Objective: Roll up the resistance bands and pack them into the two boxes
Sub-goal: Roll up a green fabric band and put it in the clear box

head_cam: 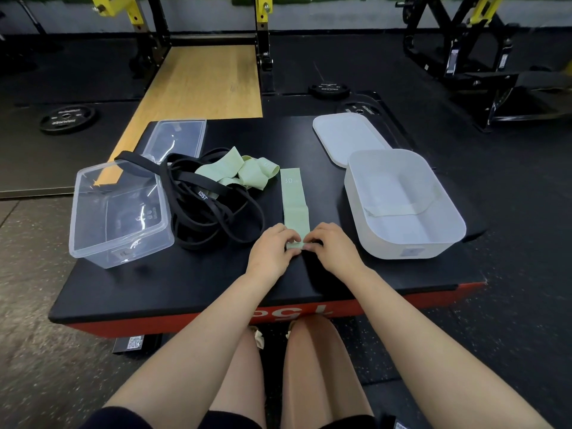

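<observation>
A pale green band [294,199] printed "30" lies flat and lengthwise on the black platform [185,286]. My left hand [270,250] and my right hand [329,246] pinch its near end, which is folded over into the start of a roll. To the left sits a tangle of black bands [213,218] with more green bands [241,170] heaped on top. A clear plastic box [119,212] stands at the left. A white box [402,205] stands at the right with a green band lying inside it.
A clear lid [176,137] lies behind the clear box and a white lid [348,137] behind the white box. Weight plates [66,117] and rack frames stand on the gym floor beyond. The platform's red front edge is near my knees.
</observation>
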The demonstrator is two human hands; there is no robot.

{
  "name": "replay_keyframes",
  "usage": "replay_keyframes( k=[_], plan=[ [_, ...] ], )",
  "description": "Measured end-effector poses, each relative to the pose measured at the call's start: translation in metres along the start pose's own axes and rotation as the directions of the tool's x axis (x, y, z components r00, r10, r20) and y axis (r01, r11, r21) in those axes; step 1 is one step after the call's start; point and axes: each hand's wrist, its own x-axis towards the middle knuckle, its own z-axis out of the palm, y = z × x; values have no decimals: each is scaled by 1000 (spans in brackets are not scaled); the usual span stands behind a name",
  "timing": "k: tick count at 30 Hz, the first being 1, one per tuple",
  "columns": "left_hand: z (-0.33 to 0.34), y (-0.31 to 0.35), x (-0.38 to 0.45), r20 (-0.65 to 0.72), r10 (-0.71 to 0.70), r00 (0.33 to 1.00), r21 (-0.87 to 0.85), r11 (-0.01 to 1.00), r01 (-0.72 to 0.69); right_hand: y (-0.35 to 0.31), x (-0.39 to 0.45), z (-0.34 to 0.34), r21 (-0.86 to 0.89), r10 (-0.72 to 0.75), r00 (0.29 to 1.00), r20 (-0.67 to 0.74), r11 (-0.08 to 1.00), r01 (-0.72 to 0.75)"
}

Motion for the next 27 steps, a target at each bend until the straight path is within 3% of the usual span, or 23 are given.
replay_keyframes(
  k=[5,8,12,18,24,27],
  plan=[
    [-3,-2,3,18,48,999,63,997,-49,0,4,-2,39,37,999,15,999,-37],
    [-7,0,10,50,28,998,65,997,-31,0,2,2,30,37,998,-50,999,-36],
    [-12,1,18,99,-1,995,63,998,-6,0,-6,9,-39,-57,986,-159,998,51],
    [-10,-3,29,134,-29,991,49,999,22,4,-6,12,-76,-98,983,-155,993,87],
    [-8,-7,22,-7,-8,1000,-23,1000,8,3,11,6,-23,-25,995,-98,999,23],
    [-5,-11,17,1,44,999,9,999,-44,3,16,4,-6,-10,997,-72,1000,9]
  ],
)
